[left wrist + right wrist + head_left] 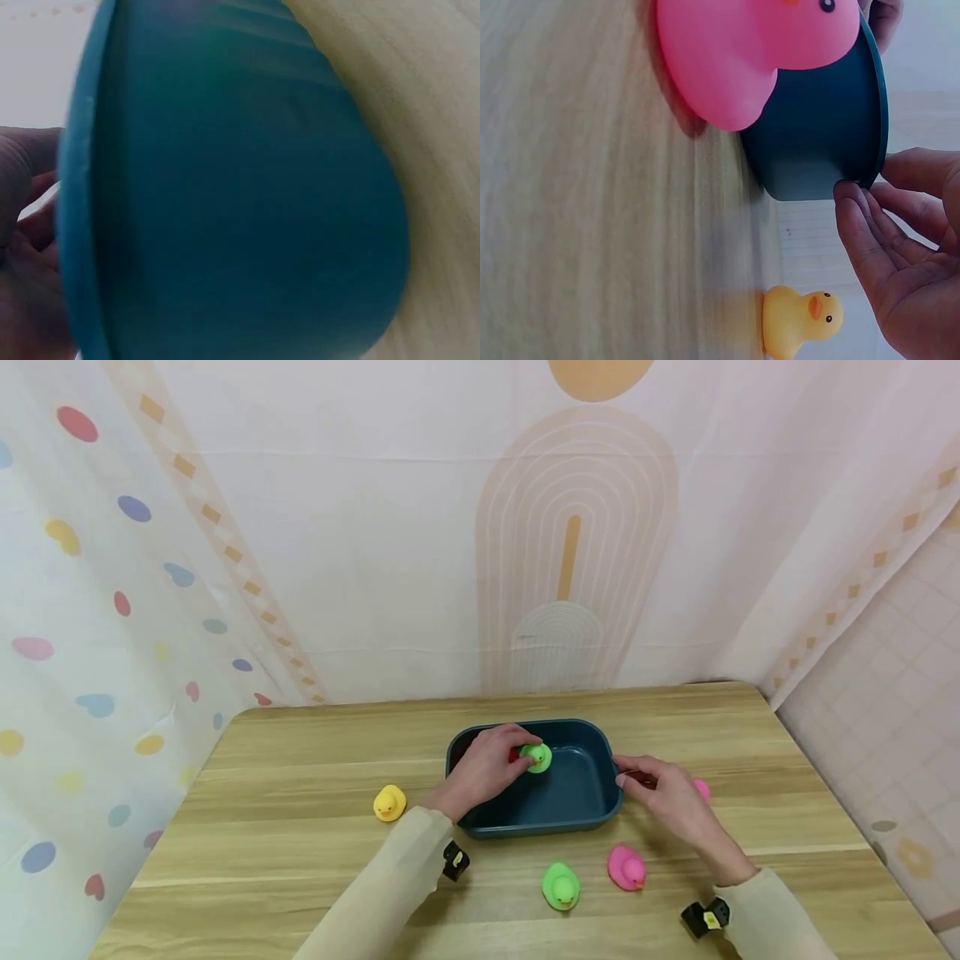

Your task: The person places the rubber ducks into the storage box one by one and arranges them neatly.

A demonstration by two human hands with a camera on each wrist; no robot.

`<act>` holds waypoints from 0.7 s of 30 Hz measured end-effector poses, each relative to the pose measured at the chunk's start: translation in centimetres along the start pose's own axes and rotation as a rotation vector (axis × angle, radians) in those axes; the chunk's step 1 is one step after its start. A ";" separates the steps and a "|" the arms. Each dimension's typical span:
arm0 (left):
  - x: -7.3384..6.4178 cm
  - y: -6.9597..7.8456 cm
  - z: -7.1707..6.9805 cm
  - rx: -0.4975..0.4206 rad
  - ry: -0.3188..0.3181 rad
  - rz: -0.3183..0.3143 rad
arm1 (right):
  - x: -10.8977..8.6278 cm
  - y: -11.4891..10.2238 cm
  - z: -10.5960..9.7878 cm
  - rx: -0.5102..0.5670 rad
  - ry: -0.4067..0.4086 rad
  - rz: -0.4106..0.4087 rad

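Teal and round-cornered, a basin point(573, 785) sat on the wooden table point(300, 793), its long side facing the person, which left both ends within reach. The left hand point(491, 760) reached over the left part of the basin, thumb and fingertips narrowed around a green duck point(537, 760) within its walls; so small a toy probably needed no more than a fingertip pinch. Whether that duck touched the basin's floor could not be told. Beside it, a red object point(513, 755) showed, too covered by the hand to name. The right hand point(671, 793) held the basin's right end, thumb and fingers pinching the rim, likely to keep the light-looking basin from sliding. Other toys stood outside: a yellow duck point(389, 803) to the left, a second green duck point(561, 887) and a pink duck point(626, 867) on the near side, apart from the basin and from each other. Another pink item point(702, 789) peeped from behind the right hand, mostly hidden.
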State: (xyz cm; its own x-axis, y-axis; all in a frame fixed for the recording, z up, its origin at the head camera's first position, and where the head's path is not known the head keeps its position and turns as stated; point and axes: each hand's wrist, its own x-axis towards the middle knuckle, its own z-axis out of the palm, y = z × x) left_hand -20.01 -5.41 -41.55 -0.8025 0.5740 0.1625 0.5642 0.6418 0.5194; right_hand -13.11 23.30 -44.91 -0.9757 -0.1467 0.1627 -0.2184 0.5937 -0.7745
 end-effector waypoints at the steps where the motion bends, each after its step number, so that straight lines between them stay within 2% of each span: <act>1: 0.2 0.0 0.1 -0.001 -0.003 -0.004 | 0.0 0.0 0.0 0.000 0.003 -0.001; 11: 0.9 -0.6 1.0 0.005 -0.042 -0.045 | -0.2 -0.5 -0.1 0.005 -0.003 0.011; 21: 1.4 -1.0 1.7 0.019 -0.059 -0.033 | -0.3 -0.7 -0.1 0.012 0.004 0.007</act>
State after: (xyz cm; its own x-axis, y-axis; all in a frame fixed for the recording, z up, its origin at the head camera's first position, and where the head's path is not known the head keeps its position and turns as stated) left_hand -21.33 -4.40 -43.32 -0.8085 0.5807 0.0959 0.5415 0.6702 0.5076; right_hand -12.67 22.95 -44.35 -0.9773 -0.1395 0.1598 -0.2115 0.5854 -0.7827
